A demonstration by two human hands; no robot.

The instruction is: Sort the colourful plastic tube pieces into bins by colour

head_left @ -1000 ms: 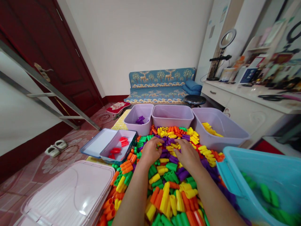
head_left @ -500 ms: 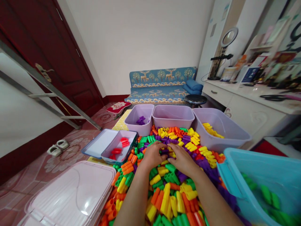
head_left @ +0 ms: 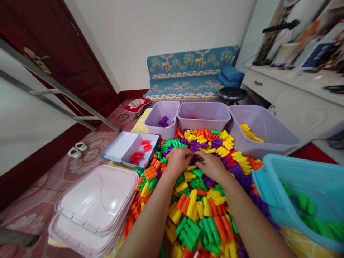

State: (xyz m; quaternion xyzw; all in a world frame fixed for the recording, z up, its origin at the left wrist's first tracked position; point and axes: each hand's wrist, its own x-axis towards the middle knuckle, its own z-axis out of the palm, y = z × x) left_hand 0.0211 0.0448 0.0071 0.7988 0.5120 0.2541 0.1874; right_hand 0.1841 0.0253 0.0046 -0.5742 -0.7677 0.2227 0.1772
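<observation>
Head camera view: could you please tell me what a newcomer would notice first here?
A big heap of colourful plastic tubes fills the middle, with the left hand and right hand meeting on top of it. Three purple bins line its far edge, and a blue tub holding green pieces sits at the right.

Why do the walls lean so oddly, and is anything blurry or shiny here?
Head view: a wide lens bends the door and ladder outward; the shelf clutter at right smears; glare spots sit on the pink lids; the hands and blocks stay sharp.
</observation>
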